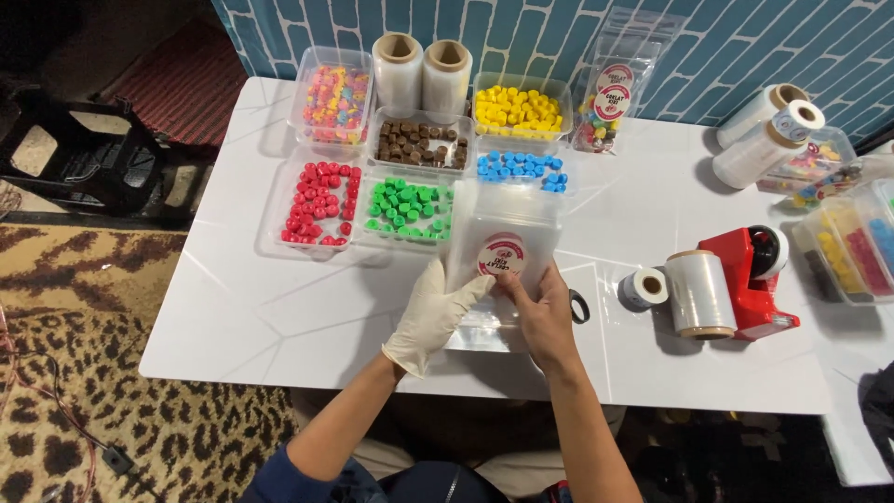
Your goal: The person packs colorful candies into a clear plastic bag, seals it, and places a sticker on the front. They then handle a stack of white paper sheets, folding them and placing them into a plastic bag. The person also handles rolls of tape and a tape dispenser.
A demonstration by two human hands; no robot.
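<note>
What you cannot make out at your table

Your gloved left hand [430,317] and bare right hand [542,315] cover the lower corners of the clear pouch [503,244], and its bottom edge blurs into the white table [279,307]; the pouch hides the near edge of the tub of blue candies [521,169]; the scissors [579,305] show only a dark loop past your right wrist; the tubs at the right [861,247] are cut off by the frame; the red dispenser [756,279] is half hidden behind a roll of clear film [700,293]; your elbows drop out below the frame.
</note>
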